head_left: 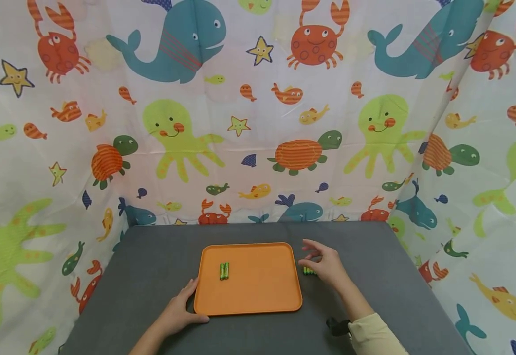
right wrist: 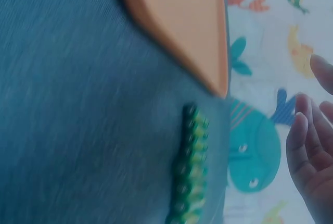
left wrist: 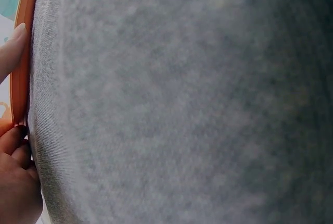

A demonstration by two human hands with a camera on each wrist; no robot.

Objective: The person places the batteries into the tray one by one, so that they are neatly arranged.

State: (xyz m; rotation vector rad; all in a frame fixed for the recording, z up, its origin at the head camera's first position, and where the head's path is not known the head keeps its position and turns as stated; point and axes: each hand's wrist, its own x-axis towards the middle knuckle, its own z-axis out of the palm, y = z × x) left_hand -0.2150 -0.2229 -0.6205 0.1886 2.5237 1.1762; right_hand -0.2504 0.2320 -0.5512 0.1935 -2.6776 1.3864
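My left hand [head_left: 179,311] holds the front left corner of an orange tray [head_left: 262,279], thumb at the front edge and fingers along the left side. In the left wrist view, the thumb and curled fingers meet the tray rim [left wrist: 22,52]. Two green batteries [head_left: 224,271] lie side by side on the tray's left part. To the right of the tray, my right hand [head_left: 327,266] hovers, fingers loosely bent and apart from the thumb, with nothing between them. Beneath it is a row of several green batteries [right wrist: 191,169], partly hidden by the hand in the head view.
The tray lies on a table with a dark grey cover [head_left: 151,266]. A white curtain [head_left: 258,103] printed with sea animals hangs behind the table and at both sides. A black band [head_left: 338,326] sits at the right wrist, by a pale yellow sleeve [head_left: 373,335].
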